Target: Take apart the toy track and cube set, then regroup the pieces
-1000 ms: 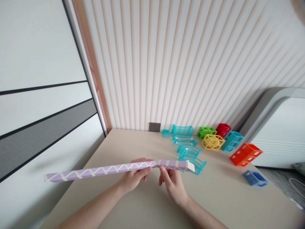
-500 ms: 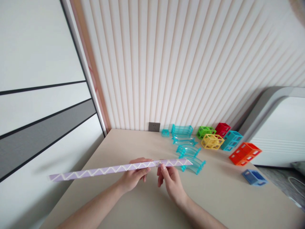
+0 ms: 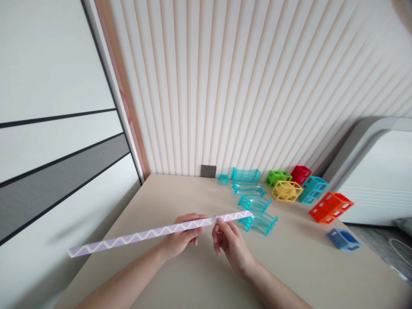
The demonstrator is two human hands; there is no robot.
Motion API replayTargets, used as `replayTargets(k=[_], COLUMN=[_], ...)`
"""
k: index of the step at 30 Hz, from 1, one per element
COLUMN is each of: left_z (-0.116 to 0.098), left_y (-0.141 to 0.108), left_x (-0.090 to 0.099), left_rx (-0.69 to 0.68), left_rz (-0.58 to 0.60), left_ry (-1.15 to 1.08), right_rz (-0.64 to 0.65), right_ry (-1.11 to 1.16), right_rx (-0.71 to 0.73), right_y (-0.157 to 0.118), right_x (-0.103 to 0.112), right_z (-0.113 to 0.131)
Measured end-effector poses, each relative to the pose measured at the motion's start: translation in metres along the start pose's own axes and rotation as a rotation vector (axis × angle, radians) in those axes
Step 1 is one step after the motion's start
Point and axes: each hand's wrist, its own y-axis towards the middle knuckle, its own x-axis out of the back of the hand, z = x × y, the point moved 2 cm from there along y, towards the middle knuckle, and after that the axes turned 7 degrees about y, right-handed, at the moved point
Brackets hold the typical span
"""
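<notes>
A long, straight purple strip (image 3: pixel 138 236) with a white zigzag pattern hangs above the table, its left end lower than its right. My left hand (image 3: pixel 184 236) grips it right of its middle, thumb in front and fingers behind. Nearer the right end, my right hand (image 3: pixel 230 242) pinches the lower edge between thumb and fingers, the other fingers curled. The strip's right tip overlaps a clear teal curved piece (image 3: pixel 264 223) lying behind it in the view.
Other teal pieces (image 3: pixel 246 175) lie toward the wall. Green (image 3: pixel 277 177), yellow (image 3: pixel 286 191), red (image 3: pixel 301 175), teal (image 3: pixel 313 189), orange (image 3: pixel 331 207) and blue (image 3: pixel 344 239) frame blocks stand on the table's (image 3: pixel 154 193) right side. A socket (image 3: pixel 208 171) is on the wall.
The strip has tilted more, its left end lower, and its right tip has shifted left and slightly up. My right hand has moved slightly; my left hand has barely moved.
</notes>
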Motion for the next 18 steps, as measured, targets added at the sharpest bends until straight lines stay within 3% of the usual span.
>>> replayTargets(k=[4,7,11,15,18], left_z=[-0.002,0.000,0.003,0.004,0.002], left_y=[0.000,0.000,0.000,0.000,0.001], left_x=[-0.006,-0.010,-0.010,-0.005,0.001], left_rx=[0.045,0.081,0.070,0.020,-0.001], left_rz=[0.064,0.045,-0.020,-0.085,-0.201], left_ry=[-0.020,-0.057,-0.095,-0.177,-0.280], right_rz=[0.008,-0.071,-0.216,-0.358,-0.429], right_ry=[-0.022,-0.021,0.039,0.096,0.121], right_rx=[0.027,0.067,0.159,0.351,0.470], right_y=[0.000,0.001,0.003,0.003,0.002], right_x=[0.000,0.001,0.004,0.011,0.017], right_z=[0.001,0.004,0.011,0.021,0.030])
